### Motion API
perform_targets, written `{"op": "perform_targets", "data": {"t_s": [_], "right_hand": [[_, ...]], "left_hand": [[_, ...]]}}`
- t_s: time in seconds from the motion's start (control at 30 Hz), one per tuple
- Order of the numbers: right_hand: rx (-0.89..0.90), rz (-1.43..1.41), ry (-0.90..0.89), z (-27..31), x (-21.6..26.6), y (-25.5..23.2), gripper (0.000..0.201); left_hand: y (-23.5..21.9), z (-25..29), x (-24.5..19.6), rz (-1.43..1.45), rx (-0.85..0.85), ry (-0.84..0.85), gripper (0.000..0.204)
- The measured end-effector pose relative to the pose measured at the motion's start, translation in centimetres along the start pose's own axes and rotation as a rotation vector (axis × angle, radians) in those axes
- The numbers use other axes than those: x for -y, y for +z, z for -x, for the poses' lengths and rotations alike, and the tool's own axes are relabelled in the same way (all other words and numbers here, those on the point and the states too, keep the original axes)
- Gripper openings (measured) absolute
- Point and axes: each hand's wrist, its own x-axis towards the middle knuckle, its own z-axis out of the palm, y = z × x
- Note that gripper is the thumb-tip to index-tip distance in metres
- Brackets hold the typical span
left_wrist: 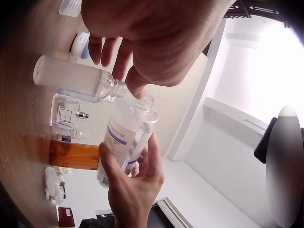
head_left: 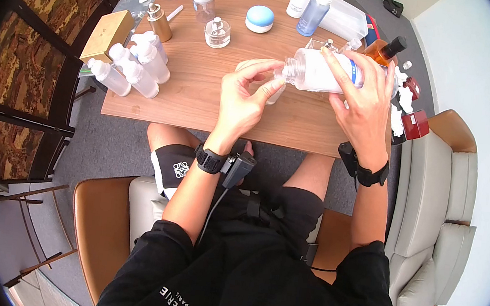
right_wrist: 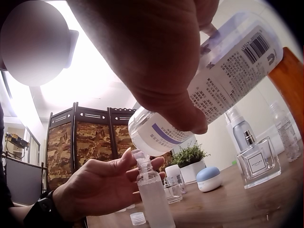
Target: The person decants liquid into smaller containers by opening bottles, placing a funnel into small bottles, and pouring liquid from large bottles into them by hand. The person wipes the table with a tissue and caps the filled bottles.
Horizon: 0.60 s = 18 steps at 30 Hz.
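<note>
My right hand grips a large clear bottle with a white label and blue band, tilted so its open mouth points left and down. Under that mouth, a small clear bottle stands upright on the table, cloudy liquid filling most of it. The thumb and fingers of my left hand pinch around the small bottle's neck, where the two mouths meet. In the right wrist view, a ribbed clear cap lies beside the small bottle's base.
Several white pump bottles and a cardboard box stand at the table's left. Behind are a perfume bottle and a blue-topped round jar. An amber bottle and a red box sit at right.
</note>
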Motion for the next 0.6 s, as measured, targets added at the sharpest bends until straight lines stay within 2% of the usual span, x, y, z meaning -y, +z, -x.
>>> {"op": "perform_targets", "data": {"t_s": [0.6], "right_hand": [[0.010, -0.002, 0.002, -0.01, 0.00, 0.06, 0.084]], "left_hand": [[0.02, -0.06, 0.04, 0.000, -0.006, 0.016, 0.031]]}}
